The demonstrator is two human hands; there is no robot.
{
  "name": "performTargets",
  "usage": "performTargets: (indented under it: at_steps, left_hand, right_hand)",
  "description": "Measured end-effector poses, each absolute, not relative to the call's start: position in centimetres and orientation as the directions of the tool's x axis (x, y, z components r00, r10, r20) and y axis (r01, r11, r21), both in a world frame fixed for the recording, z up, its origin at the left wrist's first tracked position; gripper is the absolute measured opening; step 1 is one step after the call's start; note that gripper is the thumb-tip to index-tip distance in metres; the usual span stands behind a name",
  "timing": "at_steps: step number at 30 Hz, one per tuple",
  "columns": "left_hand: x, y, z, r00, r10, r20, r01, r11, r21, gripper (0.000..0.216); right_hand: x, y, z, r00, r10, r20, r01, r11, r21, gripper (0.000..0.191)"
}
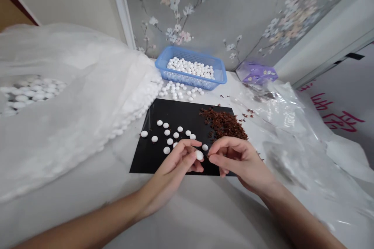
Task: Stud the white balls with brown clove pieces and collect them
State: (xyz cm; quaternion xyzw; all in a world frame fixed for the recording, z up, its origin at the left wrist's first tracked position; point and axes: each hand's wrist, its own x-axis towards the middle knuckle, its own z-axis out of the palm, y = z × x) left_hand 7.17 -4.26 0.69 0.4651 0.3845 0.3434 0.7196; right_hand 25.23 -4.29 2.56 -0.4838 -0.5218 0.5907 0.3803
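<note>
My left hand pinches a small white round bead between thumb and fingers, above the near edge of a black mat. My right hand is closed in a pinch right beside it, fingertips almost touching the bead; what it holds is too small to make out. Several loose white beads lie on the mat just beyond my hands. A heap of small reddish-brown bits covers the mat's far right part.
A blue mesh basket with white beads stands at the back, more beads scattered before it. A big white translucent bag of beads fills the left. Crumpled clear plastic lies on the right, a purple packet behind it.
</note>
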Motion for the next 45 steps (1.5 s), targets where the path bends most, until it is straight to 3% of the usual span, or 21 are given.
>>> performTargets:
  at_steps: [8,13,45]
  left_hand:
    - [7.38,-4.07,0.53,0.554,0.767,-0.323,-0.347,0.565,0.748,0.016]
    - [7.4,-3.9,0.79,0.566,0.747,-0.349,-0.4,0.619,0.676,0.014]
    - [7.15,-4.27,0.33,0.534,0.764,-0.363,-0.336,0.586,0.738,0.015]
  right_hand:
    - [25.12,-4.46,2.72,-0.313,0.933,-0.178,-0.104,-0.22,-0.97,0.02]
    - [25.16,-4.51,2.96,-0.363,0.911,-0.197,-0.12,-0.256,-0.959,0.025]
    - [24.68,-4.49,2.27,-0.331,0.935,-0.131,-0.124,-0.18,-0.976,0.033]
